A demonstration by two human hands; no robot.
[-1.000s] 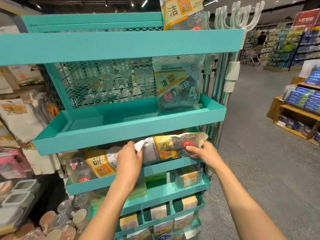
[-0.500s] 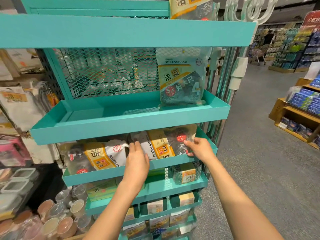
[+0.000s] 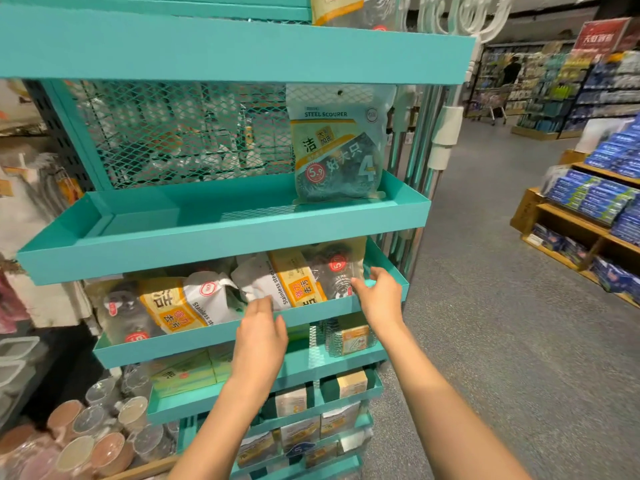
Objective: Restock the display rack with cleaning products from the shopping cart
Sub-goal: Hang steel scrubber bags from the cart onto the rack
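A teal display rack (image 3: 221,237) with several tray shelves fills the view. On its third shelf lie two steel scourer packs: one on the right (image 3: 298,278) and one on the left (image 3: 169,306). My left hand (image 3: 259,330) hovers with relaxed fingers just in front of the shelf lip, holding nothing. My right hand (image 3: 377,296) touches the right end of the right pack at the shelf's edge with loose fingers. Another scourer pack (image 3: 336,147) stands upright on the shelf above. The shopping cart is out of view.
Lower shelves hold sponges and boxed goods (image 3: 346,341). Stacked cups (image 3: 104,441) sit at the lower left, mop poles (image 3: 440,140) stand at the rack's right side, and a wooden stand with blue packs (image 3: 595,202) is across the grey aisle.
The right scourer pack went from my hands into the third shelf. My left hand has let go and drawn back off the pack; my right hand has loosened at its end.
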